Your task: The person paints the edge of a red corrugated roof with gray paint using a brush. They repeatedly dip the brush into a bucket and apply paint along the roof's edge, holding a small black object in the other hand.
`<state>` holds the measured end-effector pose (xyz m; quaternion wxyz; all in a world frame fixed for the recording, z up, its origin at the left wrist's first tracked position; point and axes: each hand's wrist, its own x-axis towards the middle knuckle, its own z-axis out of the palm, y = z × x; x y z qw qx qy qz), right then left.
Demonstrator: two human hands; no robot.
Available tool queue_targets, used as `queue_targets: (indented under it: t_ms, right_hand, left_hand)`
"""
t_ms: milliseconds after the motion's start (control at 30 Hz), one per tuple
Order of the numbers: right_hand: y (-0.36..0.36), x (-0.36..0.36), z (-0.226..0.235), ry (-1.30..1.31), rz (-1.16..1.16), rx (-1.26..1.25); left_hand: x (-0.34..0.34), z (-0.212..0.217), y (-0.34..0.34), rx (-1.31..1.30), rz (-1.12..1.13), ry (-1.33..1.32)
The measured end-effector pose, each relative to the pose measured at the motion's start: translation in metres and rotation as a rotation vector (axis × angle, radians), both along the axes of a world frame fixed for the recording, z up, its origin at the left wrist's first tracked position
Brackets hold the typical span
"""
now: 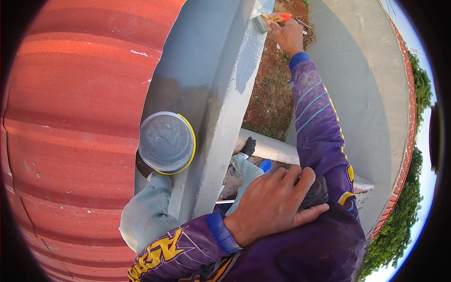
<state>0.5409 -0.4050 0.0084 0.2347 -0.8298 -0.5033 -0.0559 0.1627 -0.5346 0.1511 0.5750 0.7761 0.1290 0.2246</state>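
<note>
**Flat, grey-bristled, orange-handled paintbrush (260,24) on a pale concrete ledge (230,117)**

Head view. At the far end, the right hand (288,36) has its fingers clamped on the paintbrush, whose bristles touch the ledge. Near the body, the left hand (268,201) lies with thumb spread from the other fingers, next to a black object (317,193) of unclear kind; whether they grip it cannot be told. Left of the ledge, a round tub with a yellow rim (194,141), containing grey coating (164,141), stands in a grey channel (188,51) beside a red corrugated roof (84,94). Right of the ledge lies reddish-brown soil (268,84).
</note>
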Motion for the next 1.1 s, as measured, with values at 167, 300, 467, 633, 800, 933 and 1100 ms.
queue_targets:
  t_ms: [167, 300, 467, 633, 800, 933, 1100]
  right_hand:
    - [-0.101, -0.130, 0.009, 0.376, 0.100, -0.156]
    - [-0.161, -0.201, 0.036, 0.594, 0.211, -0.140]
    - [-0.141, -0.165, 0.041, 0.660, 0.109, -0.203]
    - [-0.032, -0.014, -0.008, 0.501, 0.045, -0.038]
    - [0.072, 0.075, -0.025, -0.019, -0.094, -0.075]
    - [0.090, 0.102, -0.019, -0.281, -0.230, -0.046]
    - [0.029, -0.002, -0.020, 0.157, 0.104, -0.022]
  left_hand:
    - [-0.013, 0.006, 0.010, -0.061, 0.109, -0.092]
    - [-0.024, 0.021, 0.027, -0.063, 0.146, -0.084]
    - [-0.034, 0.028, 0.032, -0.093, 0.170, -0.118]
    - [-0.023, 0.018, 0.038, -0.074, 0.167, -0.051]
    - [-0.020, 0.009, 0.045, -0.044, 0.202, 0.034]
    - [-0.013, 0.003, 0.046, -0.035, 0.231, 0.012]
    - [-0.019, 0.016, 0.053, -0.034, 0.224, 0.005]
